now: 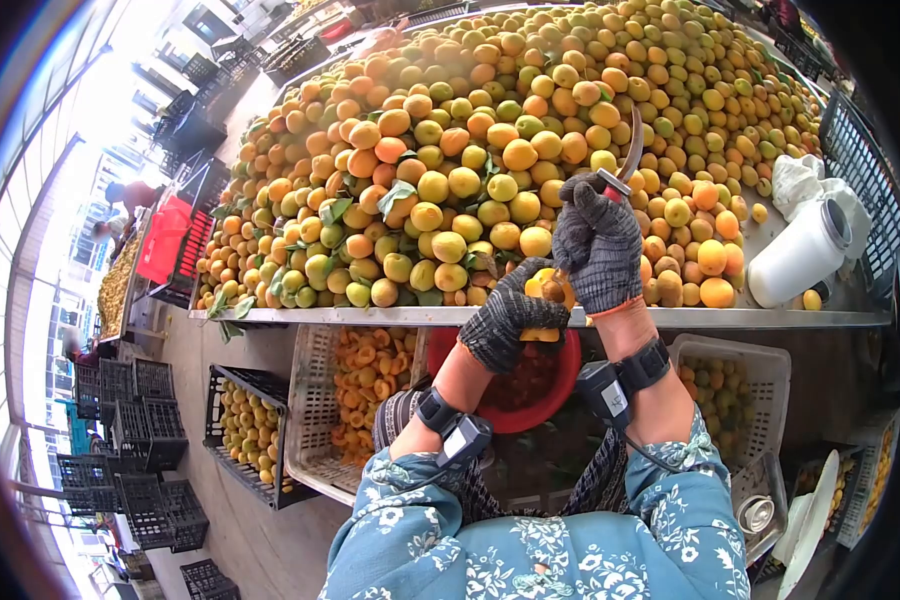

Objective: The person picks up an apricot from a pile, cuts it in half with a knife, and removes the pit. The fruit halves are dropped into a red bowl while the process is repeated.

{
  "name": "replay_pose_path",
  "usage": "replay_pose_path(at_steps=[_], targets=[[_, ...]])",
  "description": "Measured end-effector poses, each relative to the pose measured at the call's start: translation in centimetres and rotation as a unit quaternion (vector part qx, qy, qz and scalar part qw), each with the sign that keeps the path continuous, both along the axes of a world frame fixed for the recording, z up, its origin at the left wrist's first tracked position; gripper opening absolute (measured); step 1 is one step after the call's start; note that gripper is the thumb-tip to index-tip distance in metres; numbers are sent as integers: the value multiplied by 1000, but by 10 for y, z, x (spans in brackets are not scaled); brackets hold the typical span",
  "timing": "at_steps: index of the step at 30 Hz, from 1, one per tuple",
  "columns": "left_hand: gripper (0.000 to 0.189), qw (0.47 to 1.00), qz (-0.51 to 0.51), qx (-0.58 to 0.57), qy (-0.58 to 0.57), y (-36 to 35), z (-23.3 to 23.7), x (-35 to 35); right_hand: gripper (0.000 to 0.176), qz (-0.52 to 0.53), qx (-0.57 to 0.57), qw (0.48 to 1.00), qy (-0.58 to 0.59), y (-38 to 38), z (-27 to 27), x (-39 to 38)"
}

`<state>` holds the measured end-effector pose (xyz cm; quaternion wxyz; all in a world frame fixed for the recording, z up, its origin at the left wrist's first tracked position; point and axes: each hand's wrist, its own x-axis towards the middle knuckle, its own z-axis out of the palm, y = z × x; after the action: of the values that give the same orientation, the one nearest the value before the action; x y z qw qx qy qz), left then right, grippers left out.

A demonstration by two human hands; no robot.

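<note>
Both my hands wear dark grey knit gloves and meet over the table's front edge. My left hand (505, 322) is wrapped round a cut apricot (548, 290), its orange flesh and brown pit facing up. My right hand (598, 245) is closed round the red handle of a curved knife (634, 150), whose blade points up and away, and its lower fingers touch the apricot. A large heap of yellow, green and orange apricots (470, 180) lies just beyond. Below my hands is a red basin (542, 395), partly hidden.
Under the table edge (370, 316) stand a white crate of apricot halves (310, 400), a black crate of whole apricots (245, 425) and a pale crate (765, 375). A white jar (795, 258) lies at the right. Stacked black crates (135, 400) and people are at the left.
</note>
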<state>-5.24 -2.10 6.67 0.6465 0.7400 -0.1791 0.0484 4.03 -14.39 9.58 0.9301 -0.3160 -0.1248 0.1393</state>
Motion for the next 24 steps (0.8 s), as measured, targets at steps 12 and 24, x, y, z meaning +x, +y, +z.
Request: replay_pose_path(at_steps=[12,24], targets=[[48,983,77,-62,155,2,8,1,23,73,72,977,186,8,-19,5],[44,965,233,50,107,16,-17,14,13,-17,-128,991,31,-3,10,0]])
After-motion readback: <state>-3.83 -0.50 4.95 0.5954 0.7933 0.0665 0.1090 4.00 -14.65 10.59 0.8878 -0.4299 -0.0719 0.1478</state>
